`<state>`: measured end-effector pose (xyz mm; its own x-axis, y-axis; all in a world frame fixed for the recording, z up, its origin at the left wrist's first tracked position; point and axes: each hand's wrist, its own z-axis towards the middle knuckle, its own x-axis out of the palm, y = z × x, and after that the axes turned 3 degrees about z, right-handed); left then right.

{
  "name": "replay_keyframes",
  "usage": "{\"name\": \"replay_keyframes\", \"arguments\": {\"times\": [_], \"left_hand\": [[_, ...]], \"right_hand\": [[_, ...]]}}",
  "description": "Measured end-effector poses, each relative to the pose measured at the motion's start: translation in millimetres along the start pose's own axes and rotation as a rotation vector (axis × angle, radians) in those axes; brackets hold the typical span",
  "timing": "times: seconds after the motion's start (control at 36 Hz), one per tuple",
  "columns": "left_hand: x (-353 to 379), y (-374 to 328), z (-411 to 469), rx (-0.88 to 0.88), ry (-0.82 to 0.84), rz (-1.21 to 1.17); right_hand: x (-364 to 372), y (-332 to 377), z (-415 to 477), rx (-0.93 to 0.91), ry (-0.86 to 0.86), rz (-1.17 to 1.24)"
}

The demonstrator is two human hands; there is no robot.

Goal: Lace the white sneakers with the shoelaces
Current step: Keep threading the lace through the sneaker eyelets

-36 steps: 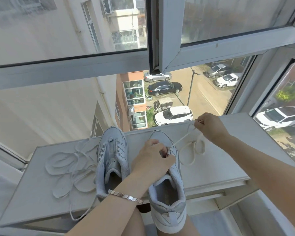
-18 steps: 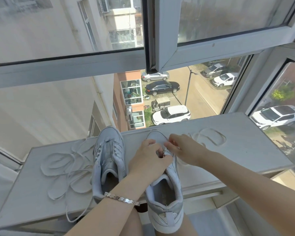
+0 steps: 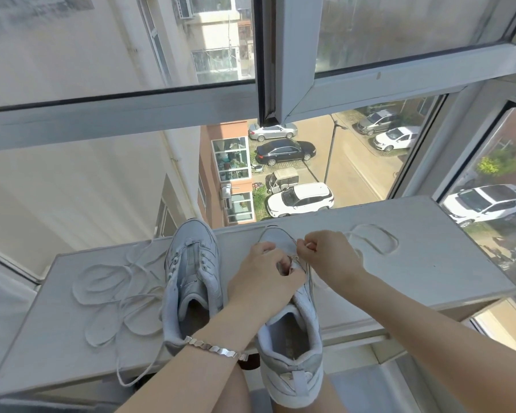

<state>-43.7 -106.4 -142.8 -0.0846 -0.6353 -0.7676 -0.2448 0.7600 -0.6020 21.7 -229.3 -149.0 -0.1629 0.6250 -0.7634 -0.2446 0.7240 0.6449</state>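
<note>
Two white sneakers stand toes-away on a white sill board point(image 3: 414, 272). The left sneaker point(image 3: 191, 281) has no lace and empty eyelets. My left hand point(image 3: 265, 278) grips the eyelet area of the right sneaker point(image 3: 292, 338), covering its tongue. My right hand point(image 3: 325, 257) pinches the white shoelace point(image 3: 373, 239) just above the sneaker's toe end; the rest of that lace lies in a loop on the board to the right. A second loose lace point(image 3: 116, 296) lies coiled left of the left sneaker, one end hanging over the near edge.
The board sits against a window frame point(image 3: 274, 58) with glass panes behind and to the right; a street with parked cars shows far below. The right sneaker's heel overhangs the board's near edge, above my legs. A silver bracelet point(image 3: 215, 348) is on my left wrist.
My right hand had the lace pulled taut up and to the right; it came back down to the sneaker and now pinches the lace close to the eyelets. The slack fell into a loop on the board.
</note>
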Motion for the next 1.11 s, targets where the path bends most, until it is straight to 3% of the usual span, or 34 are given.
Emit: {"name": "replay_keyframes", "arguments": {"times": [0.31, 0.53, 0.64, 0.81, 0.97, 1.11], "left_hand": [[1, -6, 6, -0.024, -0.04, -0.011], [5, -10, 10, -0.047, -0.068, -0.235], [5, -11, 14, -0.05, -0.08, -0.223], [2, -10, 15, -0.067, -0.096, -0.134], [-4, -15, 21, -0.093, 0.046, -0.063], [-3, -14, 26, -0.066, 0.046, -0.073]], "right_hand": [[14, -6, 25, 0.025, -0.024, 0.206], [23, -2, 29, 0.132, -0.115, 0.206], [27, -2, 29, 0.158, -0.136, 0.187], [26, -19, 27, 0.117, -0.053, 0.364], [27, -31, 20, 0.082, 0.028, 0.497], [31, -34, 24, 0.102, 0.008, 0.444]]}}
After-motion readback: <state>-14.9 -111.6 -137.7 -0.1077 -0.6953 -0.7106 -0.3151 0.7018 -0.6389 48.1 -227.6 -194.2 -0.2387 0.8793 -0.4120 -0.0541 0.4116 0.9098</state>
